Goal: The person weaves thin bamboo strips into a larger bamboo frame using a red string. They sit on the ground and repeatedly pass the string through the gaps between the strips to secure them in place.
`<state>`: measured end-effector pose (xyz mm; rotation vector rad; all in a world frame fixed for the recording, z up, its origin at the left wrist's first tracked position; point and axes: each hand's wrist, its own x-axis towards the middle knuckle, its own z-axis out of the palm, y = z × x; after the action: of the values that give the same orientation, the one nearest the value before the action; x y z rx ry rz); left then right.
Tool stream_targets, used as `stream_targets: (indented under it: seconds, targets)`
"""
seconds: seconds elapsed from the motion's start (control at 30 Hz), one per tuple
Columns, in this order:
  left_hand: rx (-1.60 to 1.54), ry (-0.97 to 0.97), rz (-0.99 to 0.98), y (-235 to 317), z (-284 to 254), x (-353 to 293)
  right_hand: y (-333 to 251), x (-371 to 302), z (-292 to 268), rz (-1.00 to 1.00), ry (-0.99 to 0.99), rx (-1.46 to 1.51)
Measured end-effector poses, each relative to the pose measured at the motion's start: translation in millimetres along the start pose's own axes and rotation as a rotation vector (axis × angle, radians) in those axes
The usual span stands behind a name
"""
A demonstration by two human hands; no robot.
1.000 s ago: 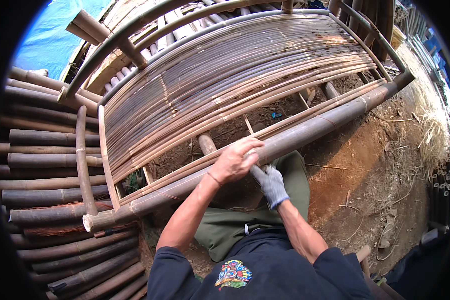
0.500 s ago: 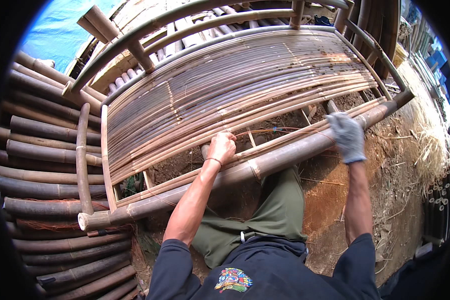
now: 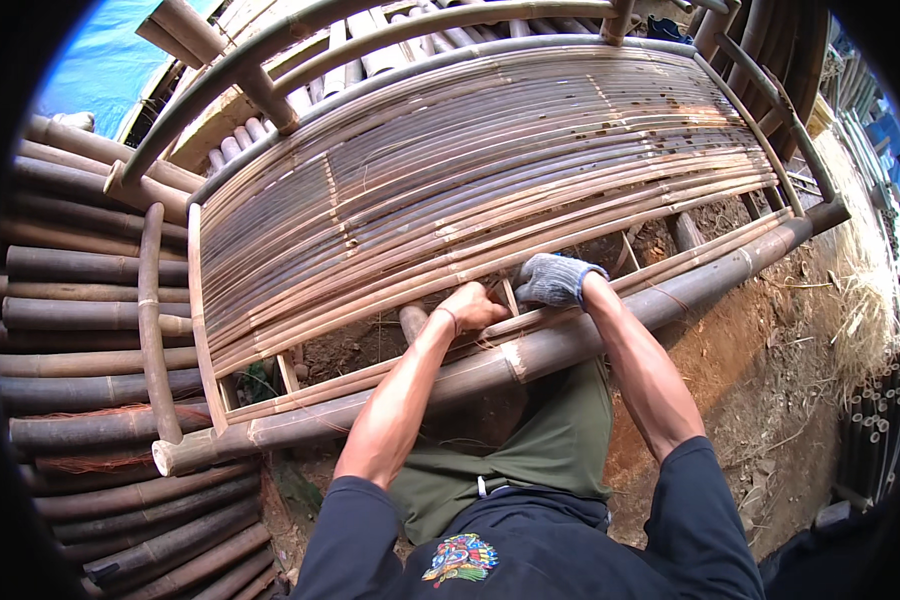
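Note:
A bamboo bench (image 3: 370, 190) stands before me, its seat made of long thin slats. My bare left hand (image 3: 475, 307) is closed at the gap between the seat slats and the thick front pole (image 3: 450, 378); what its fingers hold is hidden. Close to its right, my right hand (image 3: 555, 280), in a grey knitted glove, is curled beside a short upright strip (image 3: 510, 296) in that gap. Its fingertips are mostly out of sight. A thin orange strand (image 3: 678, 299) shows faintly against the front pole, right of my hands.
Thick bamboo poles (image 3: 90, 320) lie stacked on the left, with orange fibres (image 3: 100, 461) among them. Blue sheeting (image 3: 105, 65) is at the far left. Pale shavings (image 3: 863, 290) and thin bamboo tubes (image 3: 875, 405) lie on the right beside bare soil (image 3: 750, 400).
My gloved right hand has come left, close to my left hand. My left hand has shifted slightly right and down. The orange strand stretched between them is no longer visible there.

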<state>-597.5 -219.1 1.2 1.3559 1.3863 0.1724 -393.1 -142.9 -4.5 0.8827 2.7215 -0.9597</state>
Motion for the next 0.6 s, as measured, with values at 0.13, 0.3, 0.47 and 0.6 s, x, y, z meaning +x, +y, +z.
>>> stream_targets:
  seconds: [0.13,0.3,0.47,0.6]
  targets:
    - [-0.235,0.135,0.139,6,-8,-43,-53,-63,-29,0.276,0.295,-0.001]
    - [-0.462,-0.142,0.226,34,-23,-83,-121,-91,-25,0.003,0.428,0.097]
    - [-0.457,-0.169,0.272,50,-24,-84,-147,-158,-27,0.08,0.512,0.483]
    - [-0.145,0.355,0.191,35,-1,-76,-165,-328,-19,0.103,0.622,1.075]
